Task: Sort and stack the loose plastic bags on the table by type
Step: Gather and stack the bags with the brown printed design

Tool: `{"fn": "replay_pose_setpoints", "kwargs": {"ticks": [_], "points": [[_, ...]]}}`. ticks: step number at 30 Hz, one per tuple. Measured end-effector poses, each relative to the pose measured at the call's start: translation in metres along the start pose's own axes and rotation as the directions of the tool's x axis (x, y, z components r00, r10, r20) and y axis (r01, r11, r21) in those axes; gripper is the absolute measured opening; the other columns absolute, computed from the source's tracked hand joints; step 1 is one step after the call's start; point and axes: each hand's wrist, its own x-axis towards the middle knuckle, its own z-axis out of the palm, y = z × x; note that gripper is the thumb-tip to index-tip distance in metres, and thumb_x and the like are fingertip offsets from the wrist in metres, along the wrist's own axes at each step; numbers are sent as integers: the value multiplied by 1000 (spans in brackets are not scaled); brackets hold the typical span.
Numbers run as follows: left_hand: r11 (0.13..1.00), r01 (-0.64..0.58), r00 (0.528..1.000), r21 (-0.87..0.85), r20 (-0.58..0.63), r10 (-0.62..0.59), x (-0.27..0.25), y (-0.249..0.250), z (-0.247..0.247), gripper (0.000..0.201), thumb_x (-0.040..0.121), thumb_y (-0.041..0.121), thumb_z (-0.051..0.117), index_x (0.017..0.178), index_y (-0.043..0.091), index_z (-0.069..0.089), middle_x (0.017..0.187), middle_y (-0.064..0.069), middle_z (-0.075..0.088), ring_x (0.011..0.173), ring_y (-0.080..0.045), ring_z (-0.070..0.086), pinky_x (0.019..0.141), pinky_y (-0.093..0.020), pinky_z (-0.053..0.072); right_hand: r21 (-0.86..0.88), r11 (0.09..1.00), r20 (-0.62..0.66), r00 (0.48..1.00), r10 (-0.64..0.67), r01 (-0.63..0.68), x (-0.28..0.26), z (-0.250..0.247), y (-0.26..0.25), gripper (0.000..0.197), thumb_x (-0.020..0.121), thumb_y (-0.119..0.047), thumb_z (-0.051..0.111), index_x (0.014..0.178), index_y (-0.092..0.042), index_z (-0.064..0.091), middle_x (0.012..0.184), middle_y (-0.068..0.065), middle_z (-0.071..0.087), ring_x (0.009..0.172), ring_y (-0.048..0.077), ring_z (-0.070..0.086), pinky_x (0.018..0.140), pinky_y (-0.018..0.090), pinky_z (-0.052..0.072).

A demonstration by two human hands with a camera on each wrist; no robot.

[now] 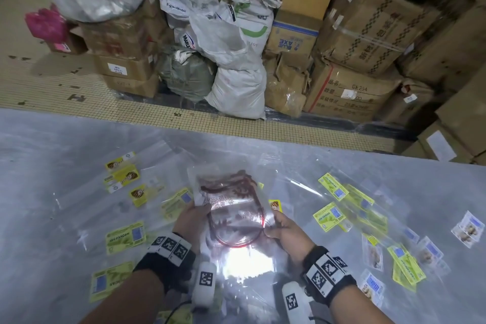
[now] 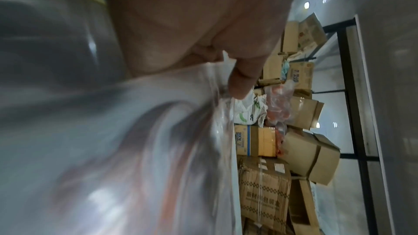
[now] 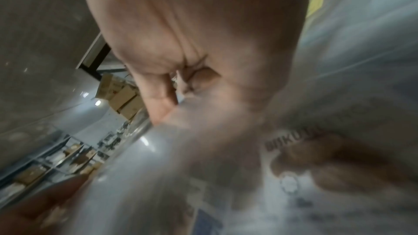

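Observation:
Both hands hold up a bundle of clear plastic bags with dark red print [image 1: 231, 208] over the middle of the table. My left hand [image 1: 193, 214] grips its left edge, thumb on top. My right hand [image 1: 280, 226] pinches its right edge. In the left wrist view the thumb [image 2: 239, 79] presses on the blurred clear plastic [image 2: 135, 149]. The right wrist view shows fingers [image 3: 158, 99] curled onto the red-printed bags [image 3: 294, 167]. Loose clear bags with yellow-green labels [image 1: 126, 237] [image 1: 328, 216] lie scattered flat on the table.
The table [image 1: 52, 144] is covered in shiny clear sheeting. Bags with brown-and-yellow labels [image 1: 122, 175] lie far left; bags with white-blue labels [image 1: 468, 227] lie at the right. Beyond the far edge stand sacks [image 1: 236, 81] and cardboard boxes [image 1: 349, 92] on a tiled floor.

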Motion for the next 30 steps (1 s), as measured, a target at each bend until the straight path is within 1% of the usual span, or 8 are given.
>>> {"fn": "replay_pose_setpoints", "kwargs": {"ticks": [5,8,12,17,20,22,26,30], "points": [[962,221,963,-158,192,-190,-4,23,-9,36,76,12,62,110,0,63,102,-27,68,86,-41,68,73,-53,53,30,999,89,996,16,-19,-4,-9,-5,51,88,17,48,128,-13,54,61,1,56,53,10,55,57,21,46],[963,224,964,-150,180,-196,13,38,-27,34,76,15,62,105,0,69,104,-25,67,87,-38,67,85,-51,50,-79,996,181,982,52,-39,-9,-16,-13,56,77,2,60,130,-12,51,58,-1,54,53,10,52,62,22,42],[973,230,970,9,84,-229,82,16,-66,82,59,13,83,133,-4,52,140,-27,49,108,-41,58,101,-58,40,-196,976,197,971,136,-98,-12,-20,-25,52,83,5,61,128,-19,51,59,-5,60,57,8,56,67,21,44],[976,215,976,-33,-40,-216,76,9,-65,33,78,24,73,106,7,68,108,-21,68,95,-42,66,87,-65,47,-88,987,53,989,141,-136,-18,-26,-34,15,89,-13,68,103,-8,70,99,12,71,81,22,66,83,35,55],[986,149,982,-80,-105,-157,96,-11,-83,16,68,30,77,69,15,72,87,-14,65,83,-35,64,87,-62,49,106,953,28,958,284,-285,-29,-31,-33,23,89,-27,67,96,-6,74,64,10,64,46,21,58,45,29,52],[982,120,979,-143,-148,-142,93,-16,-86,20,66,29,76,53,16,68,75,-11,63,86,-34,61,89,-62,49,262,925,-1,958,286,-276,-33,-29,-32,18,91,-22,60,87,-6,70,47,2,52,34,16,46,38,24,46],[957,102,979,-273,-145,-146,46,-3,-55,26,92,22,61,68,14,58,73,-7,62,78,-29,62,77,-49,54,506,851,-92,971,220,-145,-22,-14,-17,16,71,-14,70,82,-10,59,46,1,52,32,17,50,35,22,45],[939,56,985,-340,-136,-108,32,-4,-46,15,93,22,60,95,7,64,91,-11,71,81,-30,69,72,-46,57,338,941,-253,961,116,-25,-21,7,-10,44,63,-8,83,86,-11,45,68,17,37,44,18,36,35,23,29]]}}
